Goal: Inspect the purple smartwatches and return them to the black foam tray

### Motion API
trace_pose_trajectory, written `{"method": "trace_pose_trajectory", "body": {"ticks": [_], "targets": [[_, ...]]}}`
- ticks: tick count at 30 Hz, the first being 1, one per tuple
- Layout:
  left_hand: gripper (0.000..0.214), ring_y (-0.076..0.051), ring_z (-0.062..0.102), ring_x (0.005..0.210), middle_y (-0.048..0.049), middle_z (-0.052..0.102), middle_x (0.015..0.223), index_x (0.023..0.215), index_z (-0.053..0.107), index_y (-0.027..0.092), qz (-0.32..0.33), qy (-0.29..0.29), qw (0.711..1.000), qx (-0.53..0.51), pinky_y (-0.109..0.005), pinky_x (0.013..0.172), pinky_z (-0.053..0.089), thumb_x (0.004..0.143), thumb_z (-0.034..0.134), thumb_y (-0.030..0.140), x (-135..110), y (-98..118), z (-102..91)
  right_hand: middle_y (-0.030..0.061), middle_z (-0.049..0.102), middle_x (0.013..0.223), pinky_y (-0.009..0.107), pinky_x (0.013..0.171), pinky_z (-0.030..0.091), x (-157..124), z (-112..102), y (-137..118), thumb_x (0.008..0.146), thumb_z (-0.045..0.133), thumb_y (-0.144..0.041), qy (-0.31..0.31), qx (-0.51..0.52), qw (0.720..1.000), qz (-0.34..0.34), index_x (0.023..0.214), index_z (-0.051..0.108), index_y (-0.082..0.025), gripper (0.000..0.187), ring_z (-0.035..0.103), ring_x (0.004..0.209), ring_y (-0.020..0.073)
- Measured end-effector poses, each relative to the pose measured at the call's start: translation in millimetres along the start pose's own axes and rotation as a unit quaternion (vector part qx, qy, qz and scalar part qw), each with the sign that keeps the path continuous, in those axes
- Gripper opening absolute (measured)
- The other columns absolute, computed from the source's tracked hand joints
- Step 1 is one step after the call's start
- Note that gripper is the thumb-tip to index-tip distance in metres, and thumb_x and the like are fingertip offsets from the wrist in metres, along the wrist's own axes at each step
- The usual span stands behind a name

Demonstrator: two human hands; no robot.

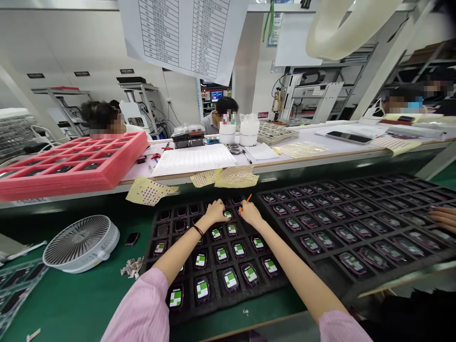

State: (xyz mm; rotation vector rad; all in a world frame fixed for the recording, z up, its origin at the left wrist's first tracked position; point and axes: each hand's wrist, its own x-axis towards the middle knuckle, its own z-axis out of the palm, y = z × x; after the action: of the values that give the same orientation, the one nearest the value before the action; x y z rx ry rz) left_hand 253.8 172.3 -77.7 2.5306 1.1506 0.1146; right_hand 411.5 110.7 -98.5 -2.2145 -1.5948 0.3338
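Note:
A black foam tray (249, 289) lies in front of me, its pockets holding several watch-shaped devices (230, 279), many with green-and-white labels. Toward the tray's far side, my left hand (214, 212) has its fingers curled at the edge of one watch-shaped device (227, 215). Just to the right, my right hand (251, 214) is closed round a thin orange stick (245, 203) that points up and away. What the stick's lower end touches is hard to make out. The two hands are a short gap apart.
More filled foam trays (322, 261) adjoin on the right, where another person's hand (443, 217) rests. A white fan (81, 243), a loose device (132, 238) and small scraps (132, 267) lie left. A shelf (278, 164) with a pink foam tray (121, 175) runs across behind.

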Motion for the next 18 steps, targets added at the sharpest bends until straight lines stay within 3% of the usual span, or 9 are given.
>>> {"method": "trace_pose_trajectory", "body": {"ticks": [4, 7, 10, 13, 16, 18], "targets": [[0.035, -0.036, 0.046, 0.118, -0.0114, 0.055, 0.115, 0.084, 0.062, 0.016, -0.014, 0.046, 0.992, -0.113, -0.047, 0.101, 0.036, 0.055, 0.079, 0.024, -8, -4, 2.4, 0.0078, 0.062, 0.111, 0.042, 0.087, 0.050, 9, 3, 4, 0.093, 0.055, -0.032, -0.018, 0.048, 0.999, -0.005, 0.112, 0.059, -0.014, 0.026, 0.061, 0.099, 0.0206], [0.038, -0.031, 0.054, 0.110, -0.0103, 0.060, 0.104, 0.082, 0.056, 0.017, -0.029, 0.074, 0.968, -0.237, -0.044, 0.094, 0.043, 0.054, 0.080, 0.022, -17, -10, -3.6, 0.0070, 0.063, 0.108, 0.040, 0.085, 0.052, 12, 5, 6, 0.093, 0.056, -0.032, -0.033, 0.099, 0.994, -0.019, 0.107, 0.061, -0.014, 0.024, 0.062, 0.096, 0.0192], [0.040, -0.022, 0.065, 0.084, -0.0076, 0.065, 0.085, 0.086, 0.047, 0.017, -0.030, 0.069, 0.921, -0.383, -0.036, 0.072, 0.051, 0.062, 0.078, 0.028, -32, -17, -16.9, 0.0069, 0.066, 0.102, 0.038, 0.083, 0.051, 11, 7, 5, 0.092, 0.056, -0.026, -0.034, 0.152, 0.987, -0.031, 0.100, 0.062, -0.013, 0.017, 0.064, 0.093, 0.0186], [0.046, -0.017, 0.067, 0.072, -0.0089, 0.067, 0.087, 0.093, 0.042, 0.018, -0.017, 0.072, 0.868, -0.491, -0.027, 0.058, 0.049, 0.066, 0.076, 0.034, -57, -24, -35.0, 0.0080, 0.069, 0.092, 0.031, 0.079, 0.051, 9, 5, 4, 0.091, 0.049, -0.016, -0.021, 0.207, 0.978, -0.032, 0.092, 0.063, -0.015, 0.014, 0.066, 0.090, 0.0190], [0.054, -0.014, 0.066, 0.069, -0.0089, 0.067, 0.094, 0.103, 0.045, 0.018, -0.012, 0.089, 0.825, -0.558, -0.020, 0.053, 0.045, 0.063, 0.079, 0.030, -87, -29, -54.1, 0.0030, 0.066, 0.069, 0.025, 0.056, 0.050, 5, -4, -2, 0.092, 0.041, -0.019, -0.020, 0.271, 0.962, -0.019, 0.096, 0.062, -0.016, 0.022, 0.066, 0.061, 0.0162], [0.059, -0.012, 0.064, 0.066, -0.0067, 0.067, 0.089, 0.109, 0.050, 0.017, -0.015, 0.100, 0.796, -0.597, -0.018, 0.049, 0.042, 0.060, 0.081, 0.024, -107, -31, -65.3, -0.0013, 0.059, 0.055, 0.021, 0.040, 0.041, -1, -14, -10, 0.093, 0.037, -0.026, -0.036, 0.317, 0.948, -0.011, 0.104, 0.060, -0.014, 0.028, 0.057, 0.042, 0.0139]]}}
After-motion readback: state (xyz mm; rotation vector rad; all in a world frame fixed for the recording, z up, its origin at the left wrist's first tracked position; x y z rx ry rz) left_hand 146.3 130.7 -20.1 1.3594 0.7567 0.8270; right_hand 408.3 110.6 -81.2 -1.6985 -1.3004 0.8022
